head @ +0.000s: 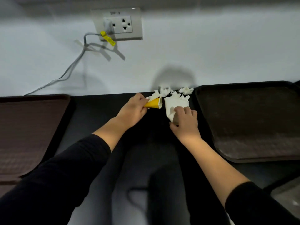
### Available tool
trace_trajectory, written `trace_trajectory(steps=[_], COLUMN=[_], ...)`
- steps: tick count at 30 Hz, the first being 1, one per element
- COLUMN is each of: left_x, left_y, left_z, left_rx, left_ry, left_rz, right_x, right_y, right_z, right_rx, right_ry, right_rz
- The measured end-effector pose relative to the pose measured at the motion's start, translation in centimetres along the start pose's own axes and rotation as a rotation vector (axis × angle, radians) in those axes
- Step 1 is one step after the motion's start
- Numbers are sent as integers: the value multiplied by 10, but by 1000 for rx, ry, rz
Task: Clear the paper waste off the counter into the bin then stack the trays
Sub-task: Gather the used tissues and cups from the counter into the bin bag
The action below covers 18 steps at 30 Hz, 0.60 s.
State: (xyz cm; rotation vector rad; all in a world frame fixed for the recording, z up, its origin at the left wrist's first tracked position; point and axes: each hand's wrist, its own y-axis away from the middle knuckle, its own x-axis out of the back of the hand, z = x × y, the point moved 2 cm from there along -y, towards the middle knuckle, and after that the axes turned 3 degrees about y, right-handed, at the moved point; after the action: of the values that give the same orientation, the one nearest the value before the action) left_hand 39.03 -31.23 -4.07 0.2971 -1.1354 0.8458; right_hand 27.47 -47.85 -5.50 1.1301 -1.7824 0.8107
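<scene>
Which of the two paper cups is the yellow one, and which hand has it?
The yellow cup, in the left hand; the right hand grips a white one.

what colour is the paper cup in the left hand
Yellow outside, white inside: the small crushed paper cup, seen in the head view.

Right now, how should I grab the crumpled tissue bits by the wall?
Probably pinch each crumpled tissue from above at its raised folds, reaching from the counter's front edge. The wall blocks the back, and the loose crumples give fingers something to catch.
</scene>
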Motion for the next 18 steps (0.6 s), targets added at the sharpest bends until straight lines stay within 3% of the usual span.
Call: trace_trajectory(steps=[5, 10, 18], left_x=[28, 68, 130], left_y=[49, 115, 253], left_z=[9, 13, -3], left_rx=[124, 200, 356], left_ry=[56, 26, 92], left_rz=[15, 120, 302], right_x=[6, 10, -10], right_y=[41, 85, 153], right_z=[-19, -60, -154], right_rx=[39, 193, 501], right_ry=[-115, -153, -259], right_rz=[69, 140, 15])
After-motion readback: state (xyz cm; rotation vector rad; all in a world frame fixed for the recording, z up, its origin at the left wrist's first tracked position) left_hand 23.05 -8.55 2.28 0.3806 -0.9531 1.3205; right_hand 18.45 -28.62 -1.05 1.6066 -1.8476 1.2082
